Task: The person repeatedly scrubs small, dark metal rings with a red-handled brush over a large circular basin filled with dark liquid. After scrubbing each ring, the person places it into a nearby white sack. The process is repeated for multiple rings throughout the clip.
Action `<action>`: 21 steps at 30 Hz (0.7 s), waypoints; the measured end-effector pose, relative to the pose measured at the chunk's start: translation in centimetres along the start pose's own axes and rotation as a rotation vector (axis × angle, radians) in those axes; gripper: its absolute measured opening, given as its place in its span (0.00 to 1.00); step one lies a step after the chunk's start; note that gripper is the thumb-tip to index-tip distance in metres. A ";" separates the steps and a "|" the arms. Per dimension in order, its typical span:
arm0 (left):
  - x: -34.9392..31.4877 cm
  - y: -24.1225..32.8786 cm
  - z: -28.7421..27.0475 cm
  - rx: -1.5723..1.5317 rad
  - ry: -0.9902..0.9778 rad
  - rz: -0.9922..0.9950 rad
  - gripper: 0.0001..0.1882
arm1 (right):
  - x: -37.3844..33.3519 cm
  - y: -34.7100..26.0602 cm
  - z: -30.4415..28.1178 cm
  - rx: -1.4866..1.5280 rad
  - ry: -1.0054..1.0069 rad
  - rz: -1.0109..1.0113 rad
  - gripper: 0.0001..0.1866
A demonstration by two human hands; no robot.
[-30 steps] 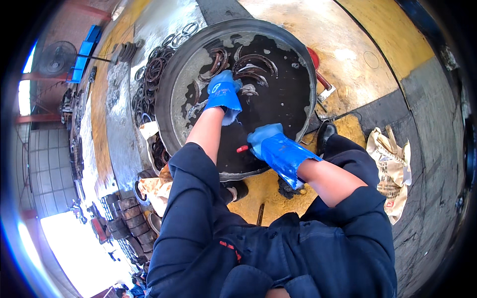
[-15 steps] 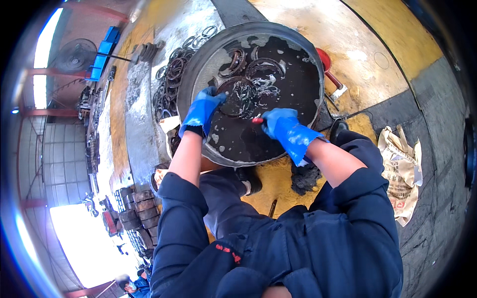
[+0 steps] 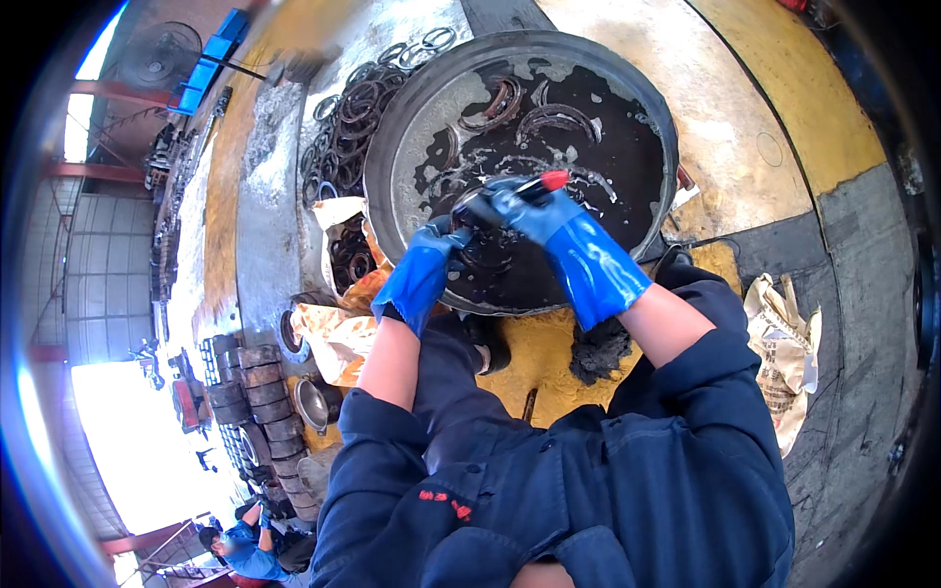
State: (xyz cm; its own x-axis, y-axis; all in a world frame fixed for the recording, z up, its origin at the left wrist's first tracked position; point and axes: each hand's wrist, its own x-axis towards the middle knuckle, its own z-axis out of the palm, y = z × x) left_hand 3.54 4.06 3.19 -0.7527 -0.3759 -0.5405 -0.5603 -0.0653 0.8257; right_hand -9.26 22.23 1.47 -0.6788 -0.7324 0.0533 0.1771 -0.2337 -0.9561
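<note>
A wide round metal basin [image 3: 389, 162] of dark, foamy liquid stands in front of me. My left hand [image 3: 438, 242], in a blue rubber glove, is closed at the basin's near left side on a dark ring [image 3: 469, 209], mostly hidden by the gloves. Over that ring is my right hand [image 3: 529, 211], gloved alike and closed round a tool with a red end [image 3: 555, 180]; its working part is hidden. Farther back in the liquid lie a curved ring [image 3: 559, 120] and a brownish ring [image 3: 502, 103], both partly sunk.
Many dark rings [image 3: 358, 113] are heaped left of the basin. An open sack [image 3: 343, 220] with rings inside stands nearer, beside a metal bowl [image 3: 312, 405] and stacked dark blocks [image 3: 270, 397]. A paper sack [image 3: 784, 358] lies at right. A person [image 3: 250, 554] sits at lower left.
My right hand has moved up and left to meet the left hand at the ring. The tool's red end now points right. My left hand has shifted slightly nearer; the view has turned a little.
</note>
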 end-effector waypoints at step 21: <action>3.1 -0.3 0.8 0.314 0.123 0.162 0.14 | 3.0 0.8 -3.6 -0.101 0.165 0.171 0.15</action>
State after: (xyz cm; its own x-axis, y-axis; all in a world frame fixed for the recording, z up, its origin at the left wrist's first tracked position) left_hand 1.07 3.68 1.10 -0.8039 -0.4679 -0.3672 -0.5302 0.2839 0.7989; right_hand -13.76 22.14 -0.16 -0.7537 -0.6394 -0.1517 0.2330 -0.0442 -0.9715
